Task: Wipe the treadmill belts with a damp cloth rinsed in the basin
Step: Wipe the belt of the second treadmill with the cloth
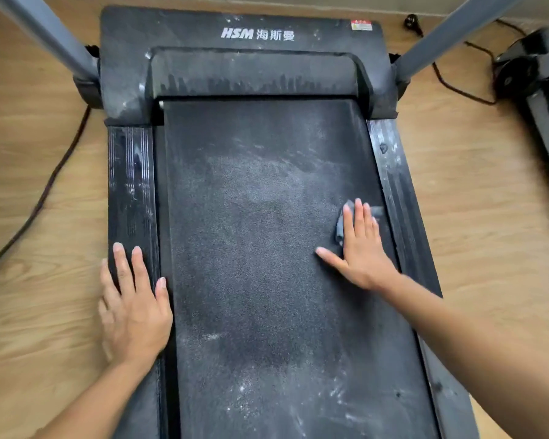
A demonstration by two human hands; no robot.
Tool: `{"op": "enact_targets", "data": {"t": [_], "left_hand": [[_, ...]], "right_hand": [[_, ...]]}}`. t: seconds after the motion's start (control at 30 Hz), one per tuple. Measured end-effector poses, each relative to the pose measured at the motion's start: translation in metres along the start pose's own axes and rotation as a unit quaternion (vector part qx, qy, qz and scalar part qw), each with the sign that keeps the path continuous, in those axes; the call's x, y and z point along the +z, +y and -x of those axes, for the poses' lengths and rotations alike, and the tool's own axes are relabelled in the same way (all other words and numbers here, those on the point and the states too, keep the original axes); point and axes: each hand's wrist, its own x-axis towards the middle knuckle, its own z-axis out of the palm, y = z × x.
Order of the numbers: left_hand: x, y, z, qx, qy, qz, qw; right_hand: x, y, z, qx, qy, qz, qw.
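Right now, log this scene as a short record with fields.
belt: dusty, white specks, not yet clean
cloth: grey, on the belt near its right edge, under the right hand
right hand: fingers straight, pressing the cloth
left hand: flat on the left side rail
basin: not in view
floor: wood, black cable at left

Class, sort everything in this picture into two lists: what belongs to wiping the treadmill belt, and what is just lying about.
In the job: belt, cloth, right hand pressing the cloth, left hand resting on the side rail.
Lying about: black cable on the floor, plug, second treadmill.
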Motion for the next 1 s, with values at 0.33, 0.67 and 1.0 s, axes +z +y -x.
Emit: {"op": "enact_targets", "data": {"t": [0.33, 0.67, 1.0], "left_hand": [[0.001, -0.001, 0.001, 0.006, 0.002, 0.012, 1.0], [0.001, 0.0, -0.001, -0.007, -0.008, 0.003, 1.0], [-0.005, 0.001, 0.001, 0.003, -0.012, 0.015, 1.0]], "right_hand": [[0.006, 0.039, 0.036, -0.055, 0.008, 0.005, 0.998], [0.021, 0.026, 0.046, -0.05, -0.023, 0.031, 0.998], [0.009, 0.003, 0.051, -0.059, -0.045, 0.039, 0.996]]}}
